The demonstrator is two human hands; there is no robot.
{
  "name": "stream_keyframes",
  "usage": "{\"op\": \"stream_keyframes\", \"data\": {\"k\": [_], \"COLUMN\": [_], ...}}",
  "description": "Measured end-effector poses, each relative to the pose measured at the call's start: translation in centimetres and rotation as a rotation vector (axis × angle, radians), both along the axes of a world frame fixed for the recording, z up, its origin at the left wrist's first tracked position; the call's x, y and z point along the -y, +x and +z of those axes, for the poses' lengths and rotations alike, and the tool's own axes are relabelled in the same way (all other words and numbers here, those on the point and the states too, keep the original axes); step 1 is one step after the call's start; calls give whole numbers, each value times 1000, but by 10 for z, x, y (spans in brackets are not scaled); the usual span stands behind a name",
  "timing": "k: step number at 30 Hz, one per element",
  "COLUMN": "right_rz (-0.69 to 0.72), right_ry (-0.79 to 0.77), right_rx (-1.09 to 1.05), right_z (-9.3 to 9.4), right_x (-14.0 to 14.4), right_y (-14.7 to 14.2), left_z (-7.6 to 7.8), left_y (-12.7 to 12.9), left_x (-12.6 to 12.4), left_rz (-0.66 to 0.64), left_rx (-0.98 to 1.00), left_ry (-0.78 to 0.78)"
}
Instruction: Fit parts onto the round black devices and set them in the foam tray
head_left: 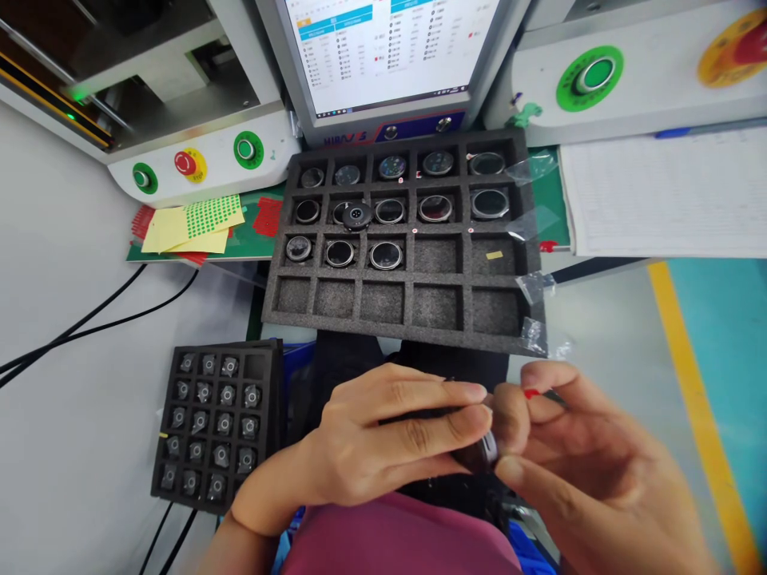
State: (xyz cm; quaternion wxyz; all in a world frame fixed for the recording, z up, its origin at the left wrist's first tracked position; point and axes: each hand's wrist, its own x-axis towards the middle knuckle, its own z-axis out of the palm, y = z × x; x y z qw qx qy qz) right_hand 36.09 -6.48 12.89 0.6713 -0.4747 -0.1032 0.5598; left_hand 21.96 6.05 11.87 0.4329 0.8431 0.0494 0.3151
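Low in the frame, just right of centre, the left hand [395,435] is closed around a small dark round part [476,451], its fingers stretched across the top and the thumb beneath. Most of that part is hidden by the fingers, so it may be one of the round units from the tray, but the view does not settle it. The right hand [575,455] meets it from the lower right, thumb and forefinger pinched on a thin tool with a red mark [532,393] held against the part's edge.

Directly above the hands, in the middle of the frame, a black foam tray [395,307] rests on the surface. Its upper three rows hold round glass-faced units [389,211]; the bottom row and the right end of the third row are bare foam. One dark disc [356,216] sits on a divider in the second row. Scraps of clear film [533,283] lie along the tray's right edge.

At lower left, a smaller black tray [267,399] carries rows of small grey pieces [224,422]. Yellow sheets with green dots [197,224] lie at upper left, below a red stop button [185,163] and green buttons [248,149]. A monitor [389,48] fills the top centre, and a printed paper sheet [665,196] lies at upper right.
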Motion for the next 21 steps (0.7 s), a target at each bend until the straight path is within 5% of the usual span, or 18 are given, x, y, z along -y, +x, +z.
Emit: {"op": "stream_keyframes", "data": {"k": [8, 15, 21], "right_rz": [-13, 29, -84], "right_ry": [-46, 94, 114], "right_rx": [-122, -126, -49], "right_z": [-8, -17, -13], "right_x": [-10, -15, -14], "right_y": [-7, -19, -18], "left_z": [0, -16, -18], "left_y": [3, 2, 8], "left_x": [2, 2, 10], "left_rz": [-114, -158, -289], "left_rx": [49, 85, 31], "left_ry": [-210, -433, -951]}}
